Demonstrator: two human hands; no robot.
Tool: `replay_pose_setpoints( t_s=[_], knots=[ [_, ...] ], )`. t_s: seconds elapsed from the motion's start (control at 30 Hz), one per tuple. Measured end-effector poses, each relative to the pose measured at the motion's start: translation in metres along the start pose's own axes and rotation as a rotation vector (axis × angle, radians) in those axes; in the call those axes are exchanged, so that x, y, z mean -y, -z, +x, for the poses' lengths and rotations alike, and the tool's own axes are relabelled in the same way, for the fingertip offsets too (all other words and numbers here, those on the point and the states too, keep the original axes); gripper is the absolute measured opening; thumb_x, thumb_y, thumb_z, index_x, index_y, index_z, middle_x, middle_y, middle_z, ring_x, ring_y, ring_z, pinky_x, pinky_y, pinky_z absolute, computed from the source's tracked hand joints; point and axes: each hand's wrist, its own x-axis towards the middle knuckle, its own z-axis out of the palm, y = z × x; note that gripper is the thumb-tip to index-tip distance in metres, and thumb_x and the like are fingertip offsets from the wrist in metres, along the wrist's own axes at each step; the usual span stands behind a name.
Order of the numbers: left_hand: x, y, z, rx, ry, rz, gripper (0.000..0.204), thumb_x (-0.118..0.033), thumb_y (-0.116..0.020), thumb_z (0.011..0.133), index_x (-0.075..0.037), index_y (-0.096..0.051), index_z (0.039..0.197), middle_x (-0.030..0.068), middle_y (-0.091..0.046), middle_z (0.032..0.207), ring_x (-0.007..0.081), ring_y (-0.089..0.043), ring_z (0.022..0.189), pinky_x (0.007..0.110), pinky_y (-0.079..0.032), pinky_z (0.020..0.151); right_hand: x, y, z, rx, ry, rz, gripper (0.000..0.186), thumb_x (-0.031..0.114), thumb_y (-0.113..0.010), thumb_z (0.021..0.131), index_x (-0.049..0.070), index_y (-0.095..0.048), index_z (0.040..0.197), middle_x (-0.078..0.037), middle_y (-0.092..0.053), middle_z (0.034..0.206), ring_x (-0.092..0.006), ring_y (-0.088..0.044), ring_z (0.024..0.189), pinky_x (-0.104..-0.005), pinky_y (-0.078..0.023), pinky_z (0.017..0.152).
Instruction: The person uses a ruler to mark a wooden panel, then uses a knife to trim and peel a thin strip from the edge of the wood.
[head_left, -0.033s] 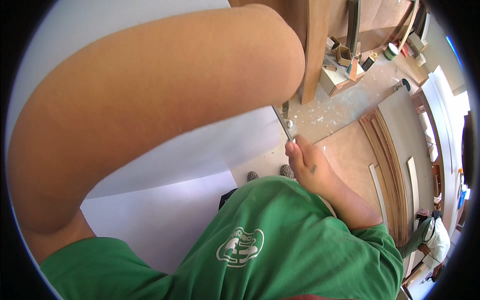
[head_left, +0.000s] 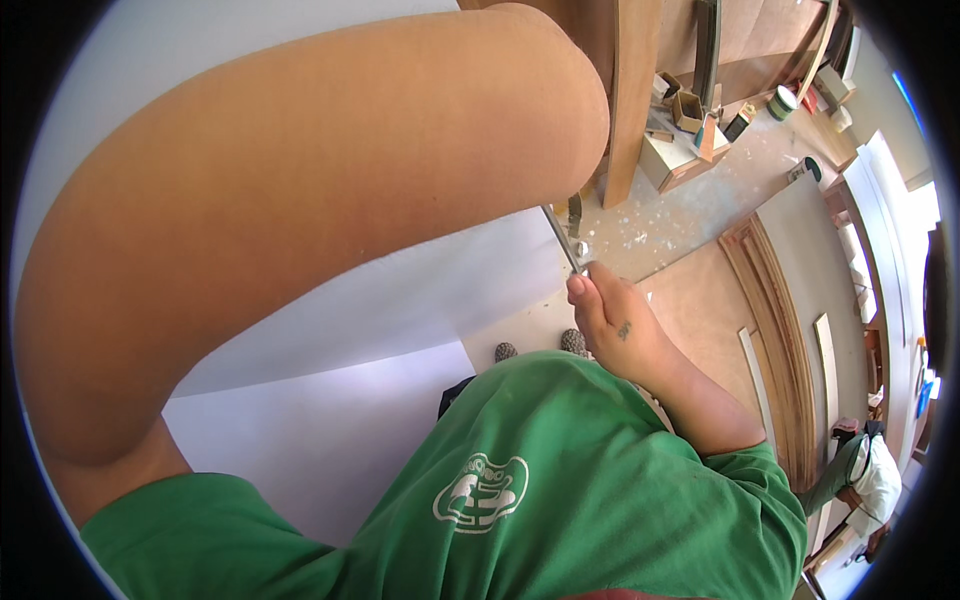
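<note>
My right hand point(head_left: 622, 315) is closed round the lower end of a thin metal rod point(head_left: 560, 238), thumb uppermost. The rod slants up and left until my left forearm point(head_left: 320, 170) hides its far end, so I cannot tell what kind of tool it is. That forearm stretches large across the upper left, and my left hand lies out of sight beyond its rounded end. Behind and below the arm is a big white panel point(head_left: 430, 290). A second white surface point(head_left: 330, 430) lies below it, next to my green shirt.
An upright wooden board point(head_left: 632, 100) stands beyond my left arm. Past it, a low box point(head_left: 680, 165) bears small containers and a scraper-like tool. A paint can point(head_left: 782, 103) is farther back. Long wooden mouldings point(head_left: 775, 350) lie at the right, where another person point(head_left: 868, 480) bends over.
My right hand has shifted slightly up and left with the rod. My left forearm has barely moved.
</note>
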Motion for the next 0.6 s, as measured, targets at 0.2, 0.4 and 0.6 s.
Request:
replay_pose_setpoints(
  t_s=[0.2,0.4,0.6],
  knots=[
    [0.009,0.008,0.002,0.121,-0.045,-0.03,0.022,-0.007,-0.066,0.072,-0.016,-0.079,0.088,0.0038,-0.072,0.084,0.0203,-0.069,0.077,0.038,-0.053,0.062,0.011,-0.003,0.005,-0.039,0.017,-0.023,0.038,0.03,-0.046,0.11,-0.003,-0.051,0.091,-0.03,-0.06,0.074,-0.0515,-0.059,0.074,-0.0557,-0.045,0.067],
    [0.008,0.005,0.004,0.102,0.043,-0.124,0.016,-0.009,-0.065,0.073,-0.014,-0.077,0.082,0.0041,-0.071,0.078,0.0211,-0.067,0.072,0.038,-0.053,0.063,0.01,-0.012,0.033,-0.068,0.012,0.03,0.042,0.032,-0.046,0.11,-0.003,-0.051,0.088,-0.029,-0.059,0.072,-0.0506,-0.058,0.071,-0.0542,-0.045,0.065],
    [0.014,0.01,-0.005,-0.053,0.08,-0.243,0.012,-0.008,-0.064,0.072,-0.01,-0.076,0.075,0.007,-0.071,0.073,0.0236,-0.069,0.073,0.04,-0.054,0.064,0.012,-0.007,0.044,-0.064,0.019,0.107,0.041,0.032,-0.046,0.11,-0.003,-0.05,0.088,-0.028,-0.057,0.069,-0.049,-0.057,0.069,-0.0533,-0.044,0.064]
  ],
)
